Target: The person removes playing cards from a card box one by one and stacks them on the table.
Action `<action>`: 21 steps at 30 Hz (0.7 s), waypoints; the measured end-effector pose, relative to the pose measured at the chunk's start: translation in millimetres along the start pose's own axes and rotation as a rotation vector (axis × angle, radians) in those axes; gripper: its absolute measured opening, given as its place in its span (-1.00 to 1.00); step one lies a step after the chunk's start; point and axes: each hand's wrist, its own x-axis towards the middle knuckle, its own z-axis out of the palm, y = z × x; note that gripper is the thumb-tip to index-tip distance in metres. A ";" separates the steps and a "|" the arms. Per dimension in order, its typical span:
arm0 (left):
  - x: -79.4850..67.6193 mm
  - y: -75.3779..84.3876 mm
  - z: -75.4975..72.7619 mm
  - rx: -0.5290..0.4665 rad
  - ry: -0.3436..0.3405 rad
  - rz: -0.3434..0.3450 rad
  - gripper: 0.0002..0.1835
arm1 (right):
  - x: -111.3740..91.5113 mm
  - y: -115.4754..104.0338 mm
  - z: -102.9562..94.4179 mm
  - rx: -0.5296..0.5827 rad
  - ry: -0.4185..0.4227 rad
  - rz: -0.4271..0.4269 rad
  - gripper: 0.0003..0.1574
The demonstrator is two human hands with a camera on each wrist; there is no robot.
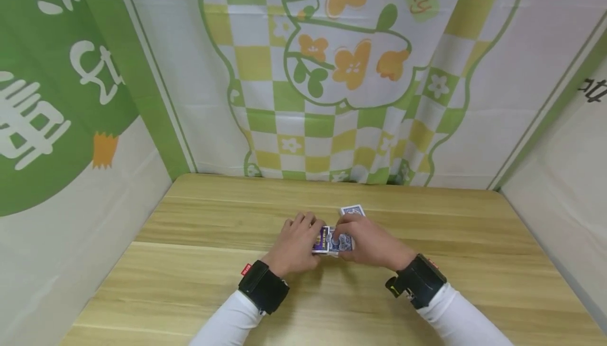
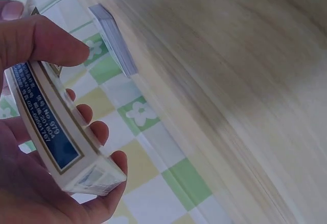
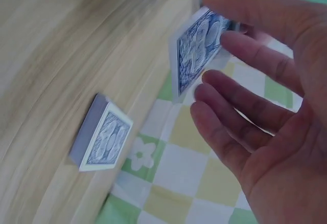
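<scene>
My left hand (image 1: 295, 243) holds a card box (image 2: 51, 127), dark blue with printed lettering and white edges, fingers wrapped around its sides. At the box's right end, my right hand (image 1: 374, 238) pinches playing cards (image 3: 196, 45) with blue patterned backs between thumb and fingers; how many cannot be told. These cards meet the box end in the head view, and whether they sit partly inside it is hidden. Just beyond the right hand, a squared stack of blue-backed cards (image 3: 102, 134) lies on the table, touched by neither hand.
The wooden table (image 1: 199, 283) stretches out on both sides of the hands. A printed curtain with green and yellow checks (image 1: 317, 140) hangs along its back edge, and more cloth hangs at left and right. Black straps with cameras (image 1: 263, 287) circle both wrists.
</scene>
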 end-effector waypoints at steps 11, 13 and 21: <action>-1.8 -1.6 3.4 -0.041 0.026 0.009 -0.27 | -6.9 13.6 -6.0 0.019 -0.080 0.072 -0.62; -2.8 -3.6 3.0 -0.046 0.028 -0.011 -0.28 | -9.5 20.0 -10.6 -0.036 -0.086 0.145 -0.62; -3.3 -5.7 3.3 -0.036 0.005 -0.028 -0.29 | 4.8 47.7 -16.4 -0.099 0.077 0.386 -0.53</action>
